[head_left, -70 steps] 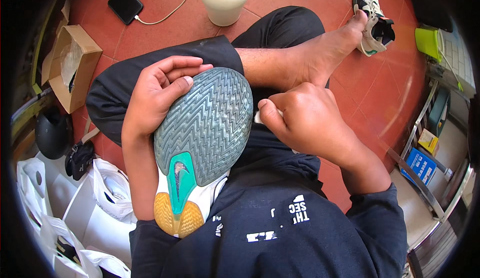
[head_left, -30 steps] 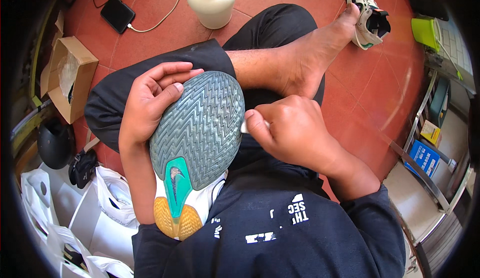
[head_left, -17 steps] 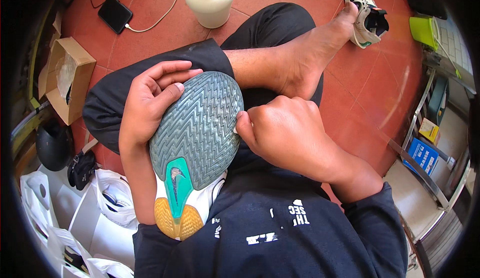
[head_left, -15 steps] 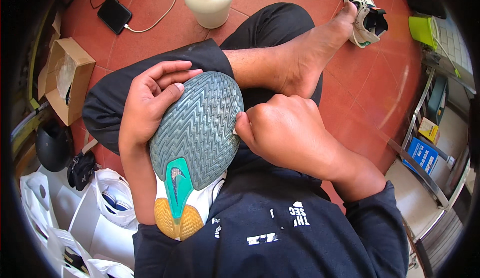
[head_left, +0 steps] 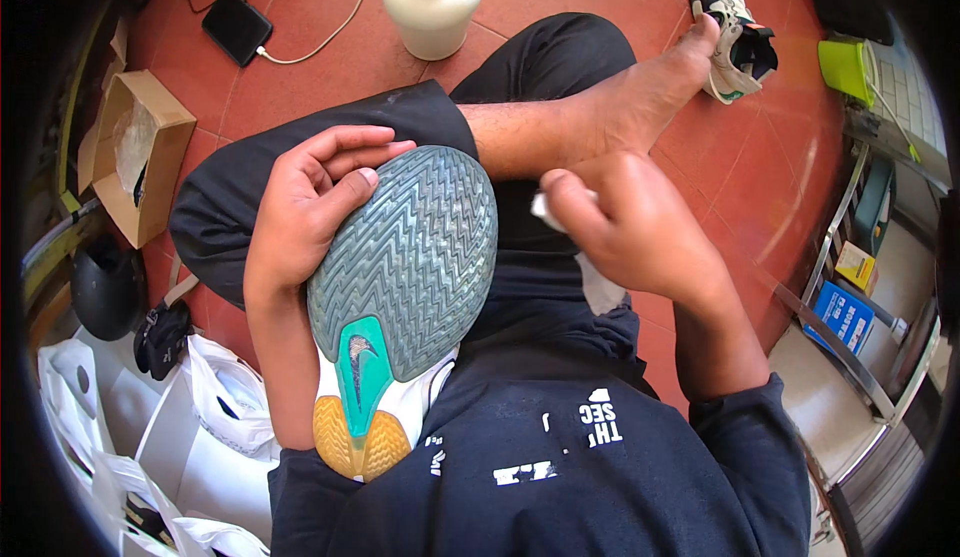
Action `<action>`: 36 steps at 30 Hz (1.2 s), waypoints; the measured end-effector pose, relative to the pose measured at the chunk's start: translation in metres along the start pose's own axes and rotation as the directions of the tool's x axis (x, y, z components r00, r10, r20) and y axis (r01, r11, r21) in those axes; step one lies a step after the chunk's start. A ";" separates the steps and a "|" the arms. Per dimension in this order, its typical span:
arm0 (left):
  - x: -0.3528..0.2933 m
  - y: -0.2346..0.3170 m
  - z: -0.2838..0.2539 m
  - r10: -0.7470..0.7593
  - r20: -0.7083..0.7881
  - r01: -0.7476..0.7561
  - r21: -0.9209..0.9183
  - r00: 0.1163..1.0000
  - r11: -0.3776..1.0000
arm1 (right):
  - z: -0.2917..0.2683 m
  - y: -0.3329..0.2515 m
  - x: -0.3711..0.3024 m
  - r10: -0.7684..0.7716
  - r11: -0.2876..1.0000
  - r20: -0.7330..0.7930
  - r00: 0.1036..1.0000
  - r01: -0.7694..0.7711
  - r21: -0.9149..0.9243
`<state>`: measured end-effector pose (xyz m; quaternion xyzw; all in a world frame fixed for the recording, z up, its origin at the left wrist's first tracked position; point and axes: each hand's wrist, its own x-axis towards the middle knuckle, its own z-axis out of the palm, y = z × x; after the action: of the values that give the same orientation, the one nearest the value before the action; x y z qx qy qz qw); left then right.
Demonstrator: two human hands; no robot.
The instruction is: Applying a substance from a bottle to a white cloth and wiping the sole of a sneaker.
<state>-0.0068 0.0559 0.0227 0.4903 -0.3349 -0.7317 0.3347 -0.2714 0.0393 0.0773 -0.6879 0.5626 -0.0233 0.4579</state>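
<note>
A sneaker rests against my body with its sole facing up. The sole is grey with a zigzag tread, a teal middle and a yellow-gum heel. My left hand is wrapped round the shoe's left edge near the toe end, thumb against the rim of the sole. To the right of the shoe and apart from it, my right hand is closed on a white cloth. Part of the cloth hangs below the fist and a bit pokes out by the thumb. Whether it is fabric or tissue is hard to make out.
Another sneaker stands by my bare foot. Ahead on the red tiles are a white jug and a black phone on a cable. A cardboard box and white bags lie left; a metal rack stands right.
My right hand has moved away from the sole's right edge, to the right and slightly forward, bringing the white cloth into view. My left hand and the shoe have barely moved.
</note>
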 end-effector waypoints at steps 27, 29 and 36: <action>0.002 -0.002 0.002 0.003 -0.003 -0.003 0.026 1.000 1.000 | 0.021 -0.040 0.001 -0.189 0.797 0.153 0.970 0.243 -0.553; 0.002 -0.002 0.000 0.004 -0.001 -0.004 0.015 1.000 1.000 | 0.022 -0.039 0.001 -0.198 0.795 0.167 0.966 0.258 -0.549; 0.004 -0.002 0.002 0.007 0.021 -0.007 0.019 1.000 1.000 | 0.018 -0.035 0.002 -0.203 0.761 0.190 0.961 0.276 -0.587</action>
<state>-0.0105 0.0545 0.0200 0.4848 -0.3471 -0.7322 0.3292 -0.2341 0.0468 0.0887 -0.8647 0.4202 0.1399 0.2371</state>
